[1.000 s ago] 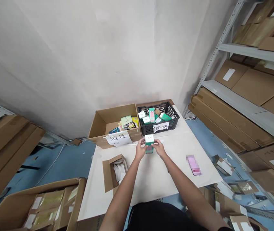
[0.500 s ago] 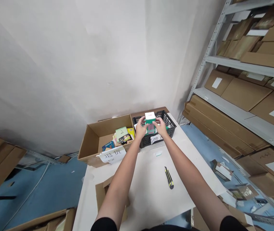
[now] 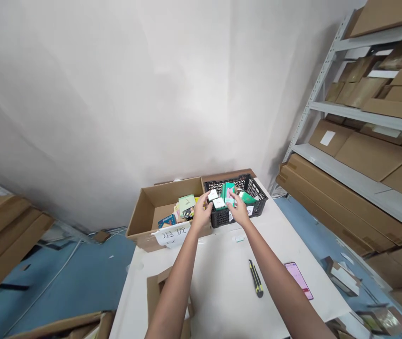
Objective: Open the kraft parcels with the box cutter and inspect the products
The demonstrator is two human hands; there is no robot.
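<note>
My left hand [image 3: 201, 211] and my right hand [image 3: 238, 212] reach over the front rim of a black plastic basket [image 3: 257, 205] at the far end of the white table [image 3: 222, 282]. The right hand's fingertips pinch a green and white box [image 3: 228, 191] that stands upright among other small boxes inside the basket. The left hand's fingers are spread, holding nothing, just beside a small white box [image 3: 218, 203] in the basket.
An open cardboard box [image 3: 151, 207] holding several small packs, with a paper label on its front, stands left of the basket. A utility knife [image 3: 256, 278] and a phone [image 3: 299, 280] lie on the table. Another small open carton [image 3: 156, 292] sits near me. Shelves of cartons [image 3: 363, 155] line the right.
Both hands carried the green and white box from the table's middle up and forward, then down into the black basket. The left hand has let go and opened.
</note>
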